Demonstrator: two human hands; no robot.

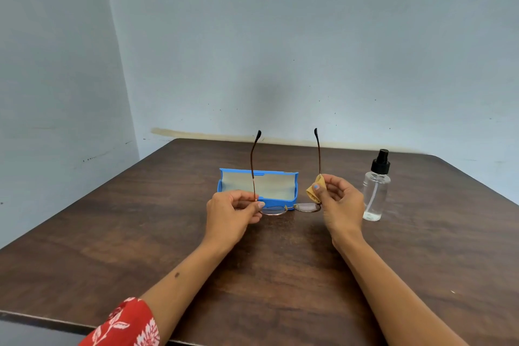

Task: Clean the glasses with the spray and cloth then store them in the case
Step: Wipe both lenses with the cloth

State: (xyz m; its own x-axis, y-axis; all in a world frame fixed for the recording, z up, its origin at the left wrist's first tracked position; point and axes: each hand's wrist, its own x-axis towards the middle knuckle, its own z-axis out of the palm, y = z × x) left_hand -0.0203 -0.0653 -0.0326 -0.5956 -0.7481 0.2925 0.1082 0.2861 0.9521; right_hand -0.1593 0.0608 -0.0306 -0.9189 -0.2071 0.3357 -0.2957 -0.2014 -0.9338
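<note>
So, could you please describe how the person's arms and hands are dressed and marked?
Both forearms are bare. The left arm has a red sleeve with a white floral print near the elbow and a small dark spot on the forearm. The right hand shows pale blue polish on one fingernail. No rings, watch or bracelets are visible on the left hand or either wrist.

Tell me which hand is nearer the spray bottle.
Right. The right hand, pinching the cloth and glasses, sits just left of the spray bottle; the left hand is farther away, beyond the glasses.
</note>
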